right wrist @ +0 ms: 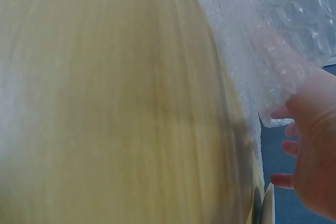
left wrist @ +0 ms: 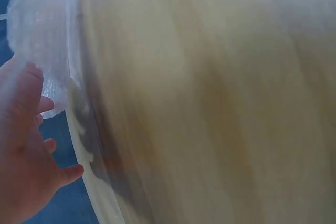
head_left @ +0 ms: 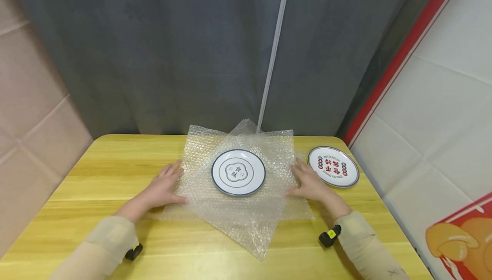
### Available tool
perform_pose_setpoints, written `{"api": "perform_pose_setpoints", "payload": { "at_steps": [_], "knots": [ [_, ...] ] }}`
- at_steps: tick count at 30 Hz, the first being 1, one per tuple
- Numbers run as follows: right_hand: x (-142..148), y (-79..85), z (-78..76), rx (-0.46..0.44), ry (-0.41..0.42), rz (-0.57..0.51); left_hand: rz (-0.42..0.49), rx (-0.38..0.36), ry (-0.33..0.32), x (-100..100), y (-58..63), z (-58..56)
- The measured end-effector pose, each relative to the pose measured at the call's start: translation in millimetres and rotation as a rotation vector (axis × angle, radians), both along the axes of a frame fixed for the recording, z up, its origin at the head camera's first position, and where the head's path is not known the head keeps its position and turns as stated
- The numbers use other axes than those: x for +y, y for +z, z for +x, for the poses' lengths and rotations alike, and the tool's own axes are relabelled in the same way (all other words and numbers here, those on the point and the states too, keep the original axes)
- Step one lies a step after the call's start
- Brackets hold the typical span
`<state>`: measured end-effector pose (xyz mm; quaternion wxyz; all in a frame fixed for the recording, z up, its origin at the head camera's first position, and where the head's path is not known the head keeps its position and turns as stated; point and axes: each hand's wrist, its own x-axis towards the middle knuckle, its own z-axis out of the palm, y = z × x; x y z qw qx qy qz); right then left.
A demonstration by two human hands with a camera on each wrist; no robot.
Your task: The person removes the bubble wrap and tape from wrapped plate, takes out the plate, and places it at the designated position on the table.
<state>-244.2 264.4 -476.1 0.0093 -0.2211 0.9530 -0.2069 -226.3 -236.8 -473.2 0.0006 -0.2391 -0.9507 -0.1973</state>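
A round white plate [head_left: 238, 188] with a dark blue rim and black characters in its middle lies on crossed sheets of bubble wrap [head_left: 250, 216]. My left hand [head_left: 163, 188] is at the wrap's left edge, fingers spread and thumb pointing inward. On the opposite edge, my right hand [head_left: 309, 182] touches the wrap with its fingers apart. The right wrist view shows that thumb [right wrist: 283, 59] through the clear film. In the left wrist view, part of the left hand [left wrist: 26, 145] meets hanging wrap [left wrist: 42, 30]. Neither hand touches the plate.
A second plate [head_left: 333, 167], white with red and green print, lies at the right, just beyond my right hand. The wooden table [head_left: 184, 250] ends at a dark grey curtain [head_left: 173, 58]. A tiled wall [head_left: 434, 122] stands along the right side.
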Motion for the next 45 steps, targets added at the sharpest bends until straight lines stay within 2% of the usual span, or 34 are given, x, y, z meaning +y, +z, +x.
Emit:
{"api": "perform_pose_setpoints", "payload": {
  "at_steps": [3,8,15,28,40,45],
  "knots": [
    [-2,-0.9,0.0,-0.005,-0.001,0.038,-0.034,-0.006,-0.018,1,-2.3,-1.0],
    [-5,-2.3,-1.2,-0.018,-0.003,0.088,-0.034,-0.049,-0.039,2,-4.8,-2.8],
    [-5,-2.8,-5.5,-0.069,-0.004,0.098,-0.066,-0.092,-0.034,4,-5.2,-5.2],
    [-9,-5.4,-16.7,-0.104,0.005,0.167,-0.118,-0.113,-0.034,8,-6.2,-9.2],
    [-21,10.3,-19.2,-0.167,0.008,0.259,-0.12,-0.161,-0.015,12,1.2,-12.2],
    [-29,18.6,-15.1,-0.14,0.049,0.269,-0.107,-0.186,-0.012,12,2.2,-11.0]
  ]
}}
